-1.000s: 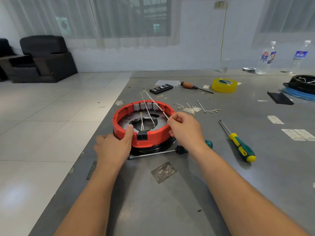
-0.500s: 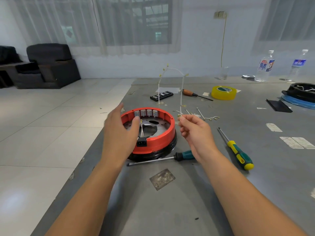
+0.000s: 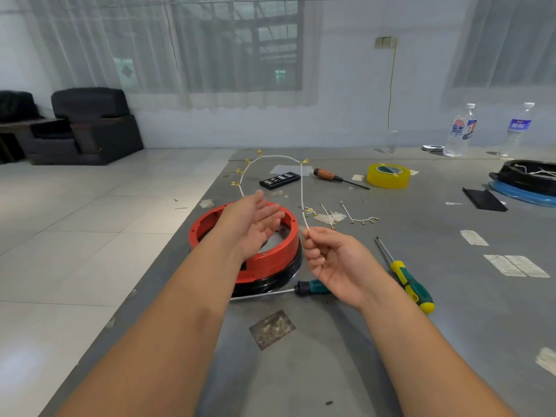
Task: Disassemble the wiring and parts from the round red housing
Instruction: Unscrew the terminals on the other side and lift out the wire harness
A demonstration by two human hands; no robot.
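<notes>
Right now the round red housing point(image 3: 272, 260) sits flat on the grey table point(image 3: 346, 356), very near the table's left edge, with white floor point(image 3: 75, 236) past that edge. It rests on a black base point(image 3: 270, 285). Its open side faces up.

The right hand point(image 3: 337, 261) pinches the low end of a thin white wire point(image 3: 301, 191) between thumb and finger. The wire stands up tall from the pinch, bends over in an arch at the top, and comes down on the left side behind the left hand. Small gold clips point(image 3: 247, 160) hang along it. The wire is up in the air, clear of the housing.

The left hand point(image 3: 255, 221) floats above the housing with its fingers straight and loose, holding nothing. It looks a bit blurry.

A screwdriver with a dark green grip point(image 3: 311, 286) lies just in front of the housing, its long metal rod pointing left. A yellow and green screwdriver point(image 3: 412, 285) lies to the right, pointing away from the person. More loose wires point(image 3: 359, 219) lie behind the right hand. The near part of the table has lots of bare room. Far back are a yellow tape roll point(image 3: 388, 175), a remote point(image 3: 279, 179) and two bottles point(image 3: 459, 132).
</notes>
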